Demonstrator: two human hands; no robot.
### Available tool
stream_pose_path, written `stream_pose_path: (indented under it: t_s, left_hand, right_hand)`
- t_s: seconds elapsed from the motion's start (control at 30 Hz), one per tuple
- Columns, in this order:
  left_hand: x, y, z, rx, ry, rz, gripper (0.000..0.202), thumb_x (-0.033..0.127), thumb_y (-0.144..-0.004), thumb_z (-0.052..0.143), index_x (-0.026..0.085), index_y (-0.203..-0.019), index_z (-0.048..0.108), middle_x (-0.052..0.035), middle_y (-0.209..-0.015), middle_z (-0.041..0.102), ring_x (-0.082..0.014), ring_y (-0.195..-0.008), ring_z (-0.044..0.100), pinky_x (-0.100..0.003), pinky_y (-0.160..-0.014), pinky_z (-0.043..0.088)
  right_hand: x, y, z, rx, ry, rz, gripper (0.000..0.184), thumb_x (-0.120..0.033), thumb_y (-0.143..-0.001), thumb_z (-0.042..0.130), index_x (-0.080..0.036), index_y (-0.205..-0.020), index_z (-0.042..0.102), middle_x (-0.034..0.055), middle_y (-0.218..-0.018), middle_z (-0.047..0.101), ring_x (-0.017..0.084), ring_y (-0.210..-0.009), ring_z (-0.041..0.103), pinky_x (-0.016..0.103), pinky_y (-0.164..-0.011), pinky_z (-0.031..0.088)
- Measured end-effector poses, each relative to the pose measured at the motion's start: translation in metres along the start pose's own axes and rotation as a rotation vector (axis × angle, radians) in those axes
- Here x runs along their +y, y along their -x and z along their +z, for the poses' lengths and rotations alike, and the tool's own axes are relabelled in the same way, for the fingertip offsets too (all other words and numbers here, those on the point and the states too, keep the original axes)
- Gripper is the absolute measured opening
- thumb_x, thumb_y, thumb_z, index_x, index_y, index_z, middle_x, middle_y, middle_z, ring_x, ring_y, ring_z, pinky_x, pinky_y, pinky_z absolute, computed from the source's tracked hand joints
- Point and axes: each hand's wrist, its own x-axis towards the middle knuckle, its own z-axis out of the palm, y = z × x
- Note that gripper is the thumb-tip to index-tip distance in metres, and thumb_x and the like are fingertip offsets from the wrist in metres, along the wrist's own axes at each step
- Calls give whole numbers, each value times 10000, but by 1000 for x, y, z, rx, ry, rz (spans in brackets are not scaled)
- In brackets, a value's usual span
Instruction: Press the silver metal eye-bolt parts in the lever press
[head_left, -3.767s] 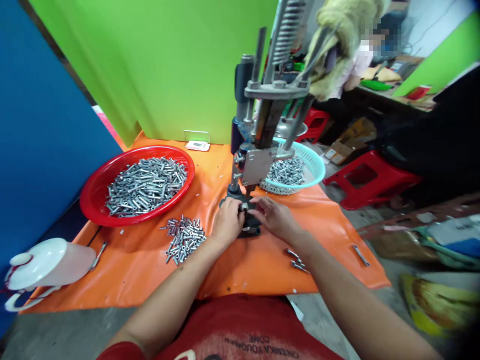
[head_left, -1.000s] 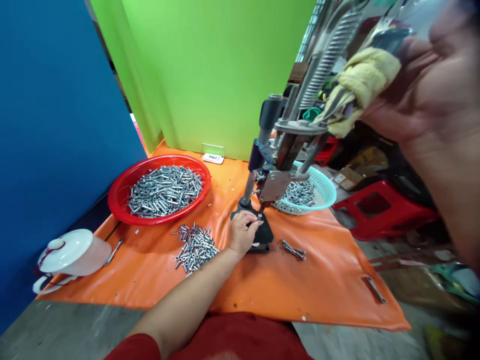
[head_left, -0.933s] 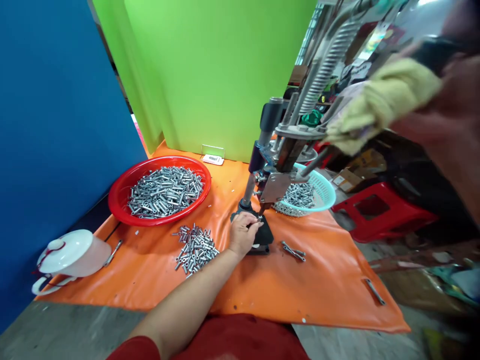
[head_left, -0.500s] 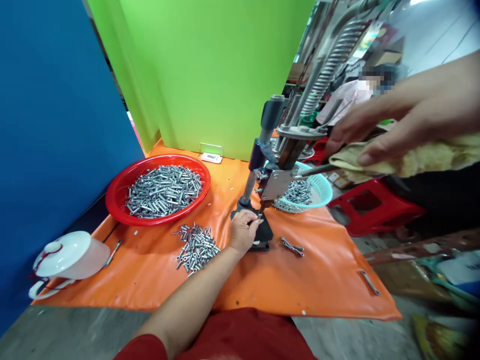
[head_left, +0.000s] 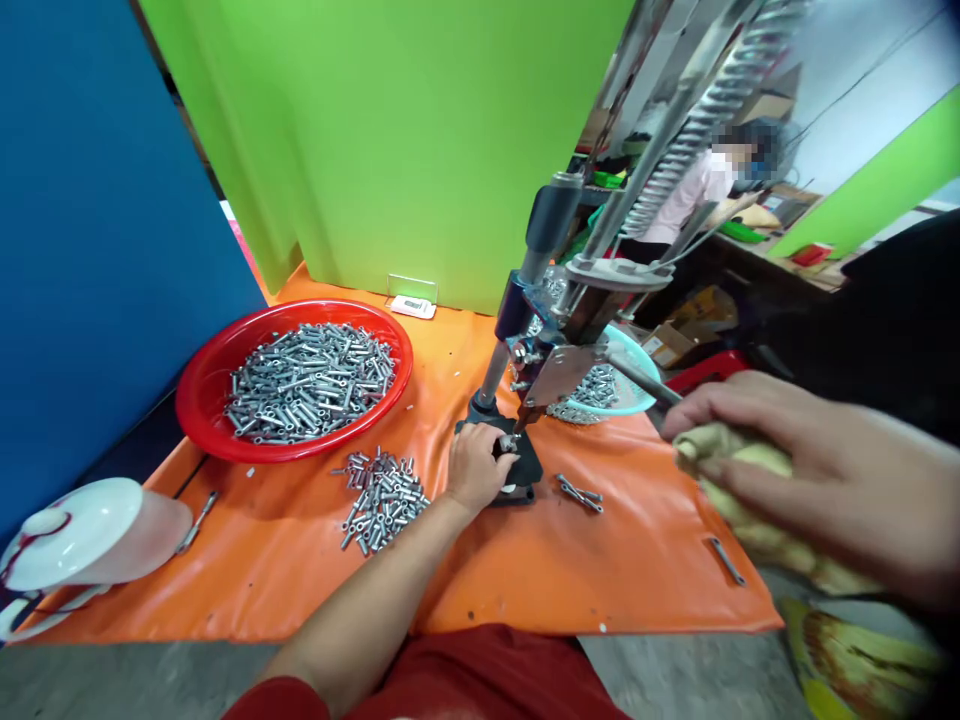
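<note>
A hand-lever press (head_left: 551,330) stands on an orange mat (head_left: 525,570). My left hand (head_left: 476,468) rests at the press's black base (head_left: 529,468), fingers pinched on a small metal part (head_left: 508,441) under the ram. My right hand (head_left: 817,480) is closed over the yellow cloth-wrapped lever handle (head_left: 750,510), which is pulled low at the right. A loose pile of small metal tubes (head_left: 379,485) lies just left of my left hand.
A red bowl (head_left: 202,375) full of metal tubes sits at the left, a teal basket (head_left: 637,365) with parts behind the press. A white lidded cup (head_left: 82,535) stands at the mat's left corner. Another person sits at the far right. Red stools stand beyond the mat.
My right hand has pulled the wrapped lever from high up down to a low position at the right. My left hand has stayed at the press base on the part.
</note>
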Motion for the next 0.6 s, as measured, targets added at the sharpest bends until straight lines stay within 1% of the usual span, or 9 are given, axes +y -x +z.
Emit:
stream_pose_path:
  t_s: [0.03,0.07,0.17,0.27,0.37,0.43,0.5,0.53,0.6]
  left_hand:
    - [0,0,0,2,3,-3,211,254,-694,737,219,-843,592,-30,-849,626,-218,-877,533,-349,-766,406]
    - [0,0,1,1,6,-6,214,252,-693,738,219,-843,588,-30,-853,625,-219,-878,532,-351,-767,404]
    - [-1,0,1,2,19,-8,214,248,-699,729,221,-851,581,-33,-864,626,-223,-878,530,-359,-773,400]
    - [-2,1,3,6,26,-3,197,233,-713,708,225,-862,580,-36,-857,625,-223,-873,528,-359,-773,396]
    - [-3,1,6,4,6,7,192,235,-721,694,228,-874,578,-39,-848,618,-220,-853,527,-355,-756,394]
    - [-3,1,7,1,-19,6,191,243,-724,689,230,-878,577,-38,-845,613,-219,-843,528,-351,-747,393]
    - [-1,1,6,-4,-47,-4,193,272,-727,691,230,-876,575,-36,-836,607,-219,-836,527,-348,-740,393]
    - [0,1,5,-5,-56,-4,202,296,-730,693,230,-880,575,-36,-835,604,-220,-836,526,-347,-738,394]
    - [4,1,3,-8,-49,26,231,345,-742,689,230,-907,575,-43,-872,606,-221,-858,524,-347,-752,400]
  right_hand:
    - [-4,5,4,-74,26,-35,352,-582,-786,545,-268,-895,660,73,-841,599,155,-682,566,306,-573,447]
    - [-8,12,10,-99,46,-60,313,-538,-810,519,-273,-919,645,74,-850,586,163,-694,560,314,-574,442]
    - [-12,35,43,46,35,-43,202,-370,-850,480,-252,-963,598,85,-908,537,188,-816,547,322,-632,451]
    - [0,49,89,173,-38,-15,180,-245,-836,506,-228,-1003,571,95,-979,513,214,-984,503,354,-761,467]
    - [20,50,135,318,-77,-78,230,-152,-786,553,-221,-1004,556,87,-1000,504,218,-1040,468,384,-852,461]
    - [30,46,158,395,-85,-99,232,-135,-765,563,-211,-985,563,94,-1035,462,218,-1051,464,391,-862,468]
    - [35,44,169,436,-101,-88,215,-142,-764,566,-200,-971,576,102,-1068,418,216,-1054,468,393,-864,474]
    - [34,44,170,436,-115,-81,214,-146,-766,570,-198,-973,583,104,-1077,411,214,-1054,472,393,-871,474]
    - [30,46,165,415,-150,-61,235,-158,-768,587,-207,-998,594,102,-1080,429,214,-1062,478,398,-901,464]
